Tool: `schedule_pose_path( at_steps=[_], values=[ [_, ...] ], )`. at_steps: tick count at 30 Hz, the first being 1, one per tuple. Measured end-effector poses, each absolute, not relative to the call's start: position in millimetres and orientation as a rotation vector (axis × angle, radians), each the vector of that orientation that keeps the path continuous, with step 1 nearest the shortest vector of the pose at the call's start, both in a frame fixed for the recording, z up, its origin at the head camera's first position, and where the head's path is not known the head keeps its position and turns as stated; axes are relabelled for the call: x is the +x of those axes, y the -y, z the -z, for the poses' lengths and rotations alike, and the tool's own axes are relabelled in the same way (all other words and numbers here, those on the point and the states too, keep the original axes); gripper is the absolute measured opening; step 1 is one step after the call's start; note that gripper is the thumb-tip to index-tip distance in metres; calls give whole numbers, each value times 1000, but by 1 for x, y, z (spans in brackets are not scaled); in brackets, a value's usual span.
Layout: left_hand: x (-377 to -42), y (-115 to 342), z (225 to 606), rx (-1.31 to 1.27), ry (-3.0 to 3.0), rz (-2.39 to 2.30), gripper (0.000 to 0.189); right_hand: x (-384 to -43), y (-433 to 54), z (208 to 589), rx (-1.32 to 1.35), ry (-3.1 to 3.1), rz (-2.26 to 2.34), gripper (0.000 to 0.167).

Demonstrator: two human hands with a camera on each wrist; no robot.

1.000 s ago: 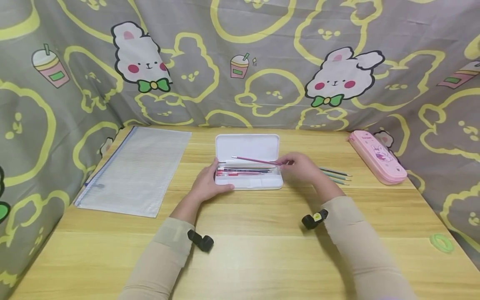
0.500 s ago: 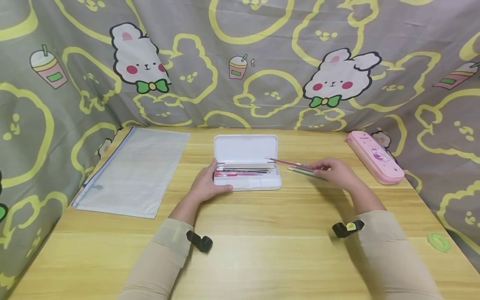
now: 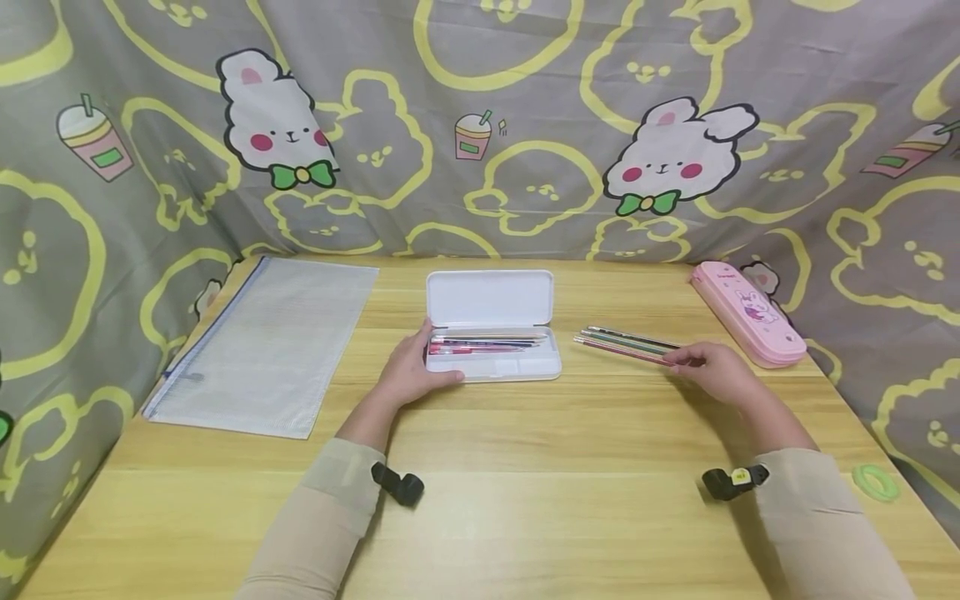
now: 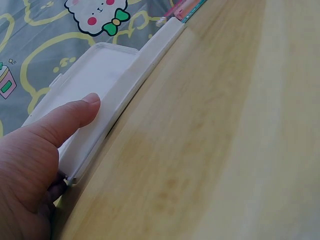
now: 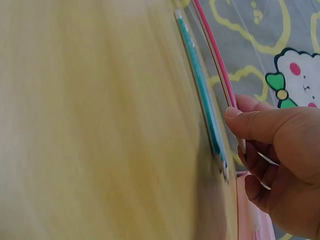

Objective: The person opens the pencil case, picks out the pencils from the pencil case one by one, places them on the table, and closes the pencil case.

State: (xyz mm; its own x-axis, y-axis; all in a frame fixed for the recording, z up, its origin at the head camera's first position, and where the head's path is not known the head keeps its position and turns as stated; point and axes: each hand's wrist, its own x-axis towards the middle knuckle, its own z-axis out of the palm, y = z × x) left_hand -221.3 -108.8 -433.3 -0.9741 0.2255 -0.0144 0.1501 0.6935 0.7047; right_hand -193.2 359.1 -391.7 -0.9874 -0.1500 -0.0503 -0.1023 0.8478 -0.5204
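A white pencil box (image 3: 491,298) stands with its lid up in the head view, several pencils (image 3: 487,341) lying in its back compartment. My left hand (image 3: 411,368) holds the box's left end. The left wrist view shows the thumb (image 4: 75,116) against the front wall, with the other fingers partly hidden round the corner. To the right of the box, my right hand (image 3: 716,372) pinches a pink-red pencil (image 5: 220,62) near its sharpened end. In the right wrist view it hangs just above the teal pencils (image 5: 200,85) on the table.
A pink zip pencil case (image 3: 750,315) lies at the back right. To the left is a translucent zip pouch (image 3: 270,342) lying flat. A green ring (image 3: 875,482) rests near the table's right edge. A patterned curtain (image 3: 405,125) hangs behind the table.
My right hand has moved right, away from the box, carrying the pink-red pencil from over the box to beside the loose pencils. The left hand stays on the box.
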Motion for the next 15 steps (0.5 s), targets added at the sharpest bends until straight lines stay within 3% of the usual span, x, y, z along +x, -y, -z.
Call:
schedule_pose_path(
  at_steps=[15],
  values=[
    [-222,109,434,312,-2806,-1145,118,-192,-369,409,-207,-2929,775,24]
  ],
)
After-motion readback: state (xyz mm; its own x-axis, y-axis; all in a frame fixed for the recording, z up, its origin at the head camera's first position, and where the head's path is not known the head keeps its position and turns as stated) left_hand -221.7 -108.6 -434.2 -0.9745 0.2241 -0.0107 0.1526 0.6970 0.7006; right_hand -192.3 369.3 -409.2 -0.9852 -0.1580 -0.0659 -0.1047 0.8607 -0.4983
